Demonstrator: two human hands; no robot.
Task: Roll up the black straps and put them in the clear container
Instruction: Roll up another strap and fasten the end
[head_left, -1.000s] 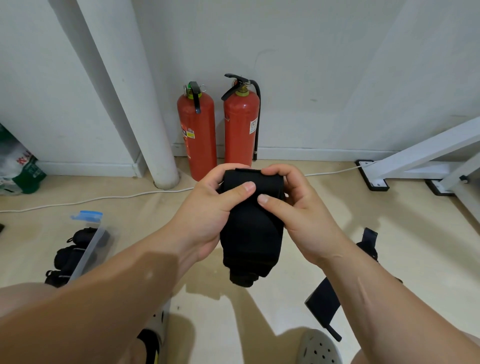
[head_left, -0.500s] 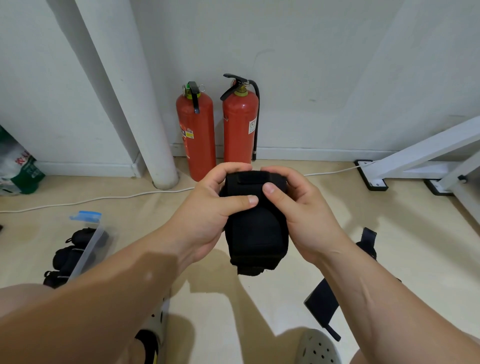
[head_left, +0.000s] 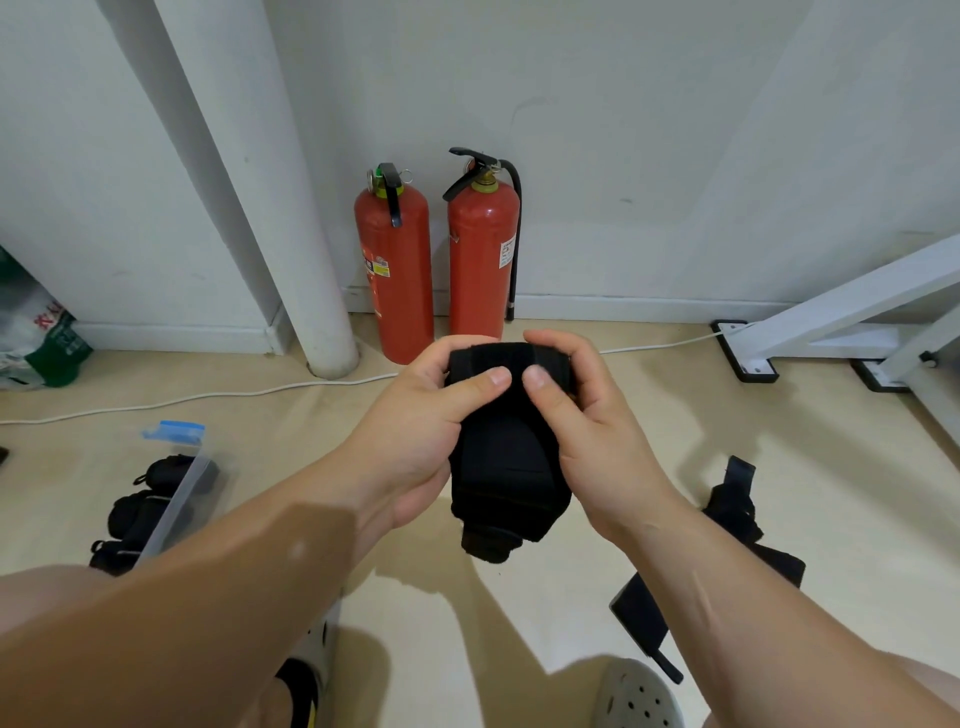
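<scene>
One strap (head_left: 506, 467) in left hand (head_left: 415, 436), right hand (head_left: 592, 441); perhaps three rolls (head_left: 127, 512) in container (head_left: 176, 488).

floor (head_left: 831, 467): beige | on it: clear container (head_left: 174, 499), loose black strap (head_left: 735, 514), two fire extinguishers (head_left: 395, 270), white cable (head_left: 208, 397)

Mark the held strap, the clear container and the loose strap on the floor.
held strap (head_left: 506, 467), head view, middle of the hanging part.
clear container (head_left: 176, 499), head view, its see-through wall.
loose strap (head_left: 636, 605), head view, flat end on the floor.
</scene>
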